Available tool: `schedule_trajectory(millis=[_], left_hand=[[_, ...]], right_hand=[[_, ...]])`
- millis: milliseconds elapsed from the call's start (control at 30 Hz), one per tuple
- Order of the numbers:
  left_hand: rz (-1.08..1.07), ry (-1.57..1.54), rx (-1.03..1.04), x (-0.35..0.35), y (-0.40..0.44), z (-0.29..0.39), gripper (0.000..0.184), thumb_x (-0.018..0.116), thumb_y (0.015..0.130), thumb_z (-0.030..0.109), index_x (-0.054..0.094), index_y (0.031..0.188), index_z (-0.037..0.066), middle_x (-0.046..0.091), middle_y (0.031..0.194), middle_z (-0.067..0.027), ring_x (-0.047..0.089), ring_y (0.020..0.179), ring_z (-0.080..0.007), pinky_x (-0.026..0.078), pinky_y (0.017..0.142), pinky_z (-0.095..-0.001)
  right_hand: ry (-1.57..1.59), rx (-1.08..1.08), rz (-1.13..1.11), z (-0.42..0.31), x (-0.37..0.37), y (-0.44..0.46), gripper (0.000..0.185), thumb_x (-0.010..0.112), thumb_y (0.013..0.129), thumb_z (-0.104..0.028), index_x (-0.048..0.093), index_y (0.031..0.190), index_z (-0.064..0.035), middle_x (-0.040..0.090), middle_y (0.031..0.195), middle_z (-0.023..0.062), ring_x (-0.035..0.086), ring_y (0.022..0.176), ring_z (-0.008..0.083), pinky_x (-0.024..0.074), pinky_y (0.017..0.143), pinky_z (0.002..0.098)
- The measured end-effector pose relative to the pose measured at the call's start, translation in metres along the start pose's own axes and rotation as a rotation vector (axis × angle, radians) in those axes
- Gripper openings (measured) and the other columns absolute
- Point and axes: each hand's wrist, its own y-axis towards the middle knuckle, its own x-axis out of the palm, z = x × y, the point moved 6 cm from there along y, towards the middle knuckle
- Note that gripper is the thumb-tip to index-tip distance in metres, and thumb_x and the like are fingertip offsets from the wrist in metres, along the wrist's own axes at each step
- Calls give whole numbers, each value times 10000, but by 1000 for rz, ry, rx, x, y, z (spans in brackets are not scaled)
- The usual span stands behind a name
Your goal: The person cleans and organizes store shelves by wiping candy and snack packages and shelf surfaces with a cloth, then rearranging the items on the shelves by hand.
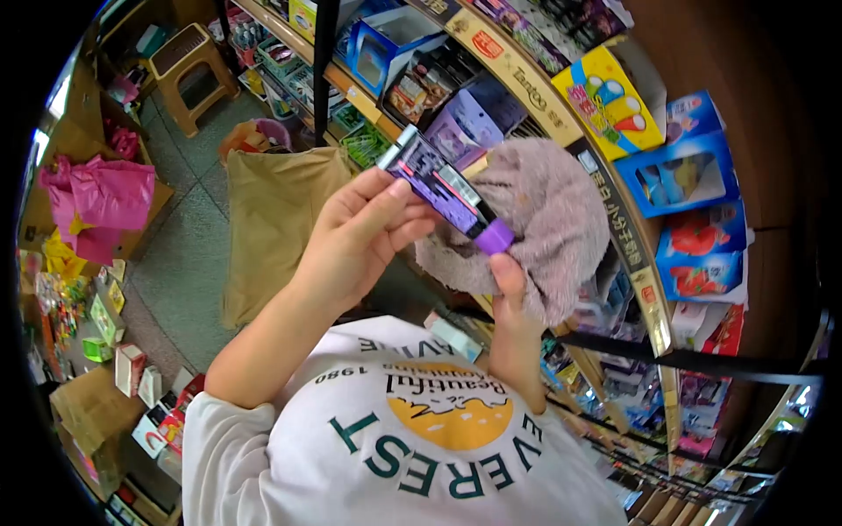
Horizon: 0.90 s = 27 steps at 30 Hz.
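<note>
Apparently we're wiping, our left hand [360, 215] pinching a slim purple-and-black tube [443, 188] up before us, our right hand [511, 302] holding a fluffy mauve cloth [553, 215], thumb at the tube's purple cap [494, 238], and the next stroke wants steadiness.

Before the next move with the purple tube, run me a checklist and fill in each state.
1. Left hand gripping the tube: ok.
2. Purple cap in place at the tube's end: ok.
3. Right hand secure on the cloth: cannot tell; its thumb is at the cap, other fingers hidden.
4. Cloth smoothed flat: not ok, bunched up.
5. Tube's far side clean: cannot tell, faces away.
</note>
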Motion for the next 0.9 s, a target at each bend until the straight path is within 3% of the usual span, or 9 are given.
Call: schedule_trajectory(millis=[133, 233, 367, 433, 633, 833, 900], left_hand=[[36, -4, -46, 8, -4, 4, 321, 466, 871, 82, 405, 1178, 9, 565, 1009, -122, 590, 883, -189, 495, 770, -272], [-23, 64, -42, 12, -9, 9, 492, 470, 861, 61, 257, 1304, 71, 548, 1040, -144, 595, 889, -256, 500, 772, -301], [-30, 34, -104, 9, -7, 3, 518, 480, 855, 58, 230, 1308, 58, 551, 1030, -152, 596, 885, -252, 502, 760, -284], [-1, 112, -78, 4, -4, -1, 484, 438, 848, 35, 246, 1291, -1, 562, 998, -175, 615, 842, -227, 528, 707, -240], [12, 142, -97, -13, 5, -8, 369, 471, 815, 49, 353, 1161, -2, 567, 961, -177, 617, 836, -243, 532, 693, -230], [44, 151, -106, -15, 10, -12, 324, 478, 807, 49, 371, 1111, 13, 570, 947, -177, 625, 799, -226, 533, 684, -223], [94, 127, -92, -19, 12, -13, 264, 539, 803, 66, 410, 1029, 16, 581, 900, -148, 625, 771, -218, 518, 616, -234]], right_hand=[[22, -22, 38, -6, -5, 6, 664, 674, 681, -115, 322, 1233, -3, 421, 1178, 113, 410, 1083, 237, 291, 953, 358], [112, 41, 114, -6, -12, 6, 664, 669, 681, -106, 319, 1235, -4, 422, 1177, 114, 411, 1084, 237, 292, 953, 360], [240, 177, 180, 0, -10, 3, 663, 662, 681, -93, 315, 1239, -5, 424, 1176, 115, 413, 1084, 236, 294, 953, 362], [302, 262, 217, 6, -8, 0, 663, 659, 680, -87, 313, 1240, -5, 425, 1175, 115, 413, 1085, 236, 294, 953, 363], [413, 422, 306, 20, -2, -6, 663, 648, 680, -69, 306, 1245, -7, 427, 1174, 117, 416, 1086, 236, 297, 954, 367], [390, 410, 292, 20, -4, -2, 643, 620, 685, -32, 305, 1245, -6, 425, 1180, 120, 426, 1083, 232, 317, 944, 365], [381, 369, 327, 22, -7, -2, 656, 656, 654, -18, 327, 1221, -7, 456, 1146, 117, 449, 1063, 232, 328, 934, 360]])
